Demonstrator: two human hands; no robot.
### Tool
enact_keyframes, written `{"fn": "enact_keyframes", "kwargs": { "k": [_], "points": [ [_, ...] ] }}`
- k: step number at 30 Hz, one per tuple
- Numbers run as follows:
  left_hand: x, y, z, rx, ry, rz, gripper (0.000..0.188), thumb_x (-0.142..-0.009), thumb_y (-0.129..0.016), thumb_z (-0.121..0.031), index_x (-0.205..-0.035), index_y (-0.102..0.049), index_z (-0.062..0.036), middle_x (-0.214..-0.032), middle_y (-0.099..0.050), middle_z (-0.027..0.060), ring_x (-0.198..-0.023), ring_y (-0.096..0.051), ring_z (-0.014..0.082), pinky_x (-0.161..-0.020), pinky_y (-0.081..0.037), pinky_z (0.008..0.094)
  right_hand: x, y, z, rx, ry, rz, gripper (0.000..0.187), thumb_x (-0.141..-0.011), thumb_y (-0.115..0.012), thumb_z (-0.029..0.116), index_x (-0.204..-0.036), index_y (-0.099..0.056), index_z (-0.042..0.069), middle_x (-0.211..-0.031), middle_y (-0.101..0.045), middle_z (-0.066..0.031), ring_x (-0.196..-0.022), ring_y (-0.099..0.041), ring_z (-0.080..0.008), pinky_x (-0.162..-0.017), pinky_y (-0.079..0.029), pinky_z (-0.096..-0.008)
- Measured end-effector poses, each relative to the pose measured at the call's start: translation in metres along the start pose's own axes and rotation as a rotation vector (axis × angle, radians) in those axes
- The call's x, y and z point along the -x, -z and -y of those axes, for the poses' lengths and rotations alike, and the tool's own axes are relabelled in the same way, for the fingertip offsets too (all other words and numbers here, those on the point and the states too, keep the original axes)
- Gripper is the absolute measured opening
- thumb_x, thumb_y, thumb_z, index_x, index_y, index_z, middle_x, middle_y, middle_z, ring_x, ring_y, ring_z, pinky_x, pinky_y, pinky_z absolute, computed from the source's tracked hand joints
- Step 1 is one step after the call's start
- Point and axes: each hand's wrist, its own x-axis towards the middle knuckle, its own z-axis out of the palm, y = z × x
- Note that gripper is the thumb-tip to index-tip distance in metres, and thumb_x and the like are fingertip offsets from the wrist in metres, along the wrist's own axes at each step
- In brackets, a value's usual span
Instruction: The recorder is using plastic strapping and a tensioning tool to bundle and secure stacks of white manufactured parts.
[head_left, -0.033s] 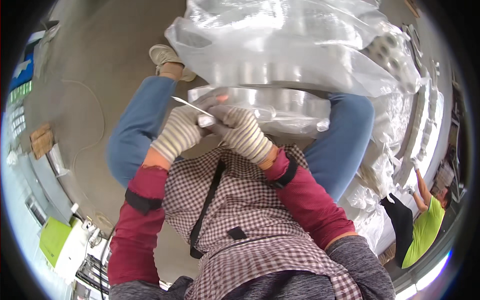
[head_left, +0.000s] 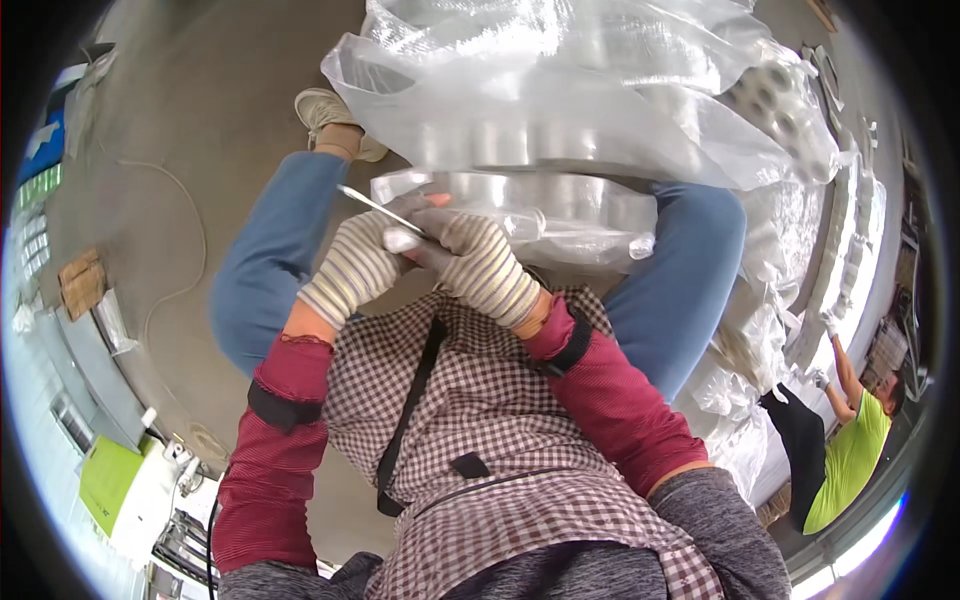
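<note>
My left hand (head_left: pixel 362 255) and my right hand (head_left: pixel 478 255), in striped work gloves with dark palms and fingers, meet between my knees. Both are closed. A thin, pale, pointed stick (head_left: pixel 372 204) slants up and left out of my left hand; its lower end reaches a small white piece (head_left: pixel 401 240) between the hands. My right fingertips press near that piece, and its kind is too small to make out. Right behind the hands lies a plastic-wrapped pack of shiny round-sided pieces (head_left: pixel 590 210), between my legs.
A large pile wrapped in clear plastic (head_left: pixel 560 90) stands just beyond the pack. More crumpled plastic (head_left: pixel 735 400) lies at my right. A person in a bright yellow-green shirt (head_left: pixel 850 465) works farther right. On the left floor are a thin cable (head_left: pixel 203 230) and a brown cardboard piece (head_left: pixel 83 285).
The whole view has shifted very slightly. The small white piece and the stick sit a little farther left, and both hands keep their closed hold.
</note>
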Motion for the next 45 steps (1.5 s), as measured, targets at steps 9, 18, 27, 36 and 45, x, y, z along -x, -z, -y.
{"fn": "enact_keyframes", "kwargs": {
  "k": [9, 18, 27, 36, 45],
  "points": [
    [-0.005, -0.024, -0.011, 1.528, 0.543, -0.499, 0.031, -0.094, -0.043, -0.039, -0.084, -0.056, -0.0123, -0.053, -0.038, -0.0068, -0.035, -0.025, 0.0018, -0.030, -0.018, 0.0160, 0.105, 0.043, 0.061, -0.263, -0.100, -0.282, 0.036, -0.093, -0.048, 0.035, -0.093, -0.060, 0.001, -0.066, -0.056, -0.0024, -0.054, -0.049, -0.0083, -0.053, -0.041, -0.0210],
    [-0.013, -0.028, -0.014, 1.523, 0.574, -0.652, 0.033, -0.093, -0.045, -0.036, -0.067, -0.047, -0.0152, -0.048, -0.024, -0.0074, -0.035, -0.014, 0.0058, -0.031, -0.012, 0.0218, 0.197, 0.058, 0.095, -0.098, -0.345, -0.342, 0.044, -0.087, -0.053, 0.045, -0.086, -0.057, 0.001, -0.061, -0.051, -0.0028, -0.053, -0.051, -0.0096, -0.054, -0.044, -0.0238],
    [-0.014, -0.037, -0.013, 1.428, 0.539, -0.675, 0.034, -0.091, -0.049, -0.040, -0.068, -0.049, -0.0162, -0.047, -0.022, -0.0080, -0.034, -0.012, 0.0062, -0.031, -0.012, 0.0228, 0.142, 0.040, 0.076, -0.141, -0.330, -0.440, 0.023, -0.088, -0.056, 0.022, -0.091, -0.059, -0.001, -0.075, -0.060, -0.0052, -0.069, -0.054, -0.0102, -0.064, -0.046, -0.0246],
    [-0.013, -0.039, -0.012, 1.344, 0.502, -0.663, 0.033, -0.091, -0.049, -0.040, -0.069, -0.046, -0.0162, -0.048, -0.022, -0.0070, -0.035, -0.015, 0.0064, -0.033, -0.012, 0.0231, 0.101, 0.053, 0.016, 0.454, -0.542, -0.490, 0.034, -0.078, -0.064, 0.025, -0.100, -0.061, 0.000, -0.083, -0.065, -0.0163, -0.076, -0.062, -0.0256, -0.072, -0.048, -0.0327],
    [-0.014, -0.037, -0.011, 1.394, 0.450, -0.627, 0.028, -0.091, -0.051, -0.032, -0.070, -0.048, -0.0143, -0.050, -0.027, -0.0070, -0.039, -0.018, 0.0060, -0.035, -0.015, 0.0220, 0.131, 0.078, 0.078, -0.238, -0.578, -0.207, 0.023, -0.087, -0.058, 0.023, -0.097, -0.062, 0.003, -0.069, -0.061, -0.0022, -0.051, -0.053, -0.0081, -0.048, -0.042, -0.0227]
  ]
}}
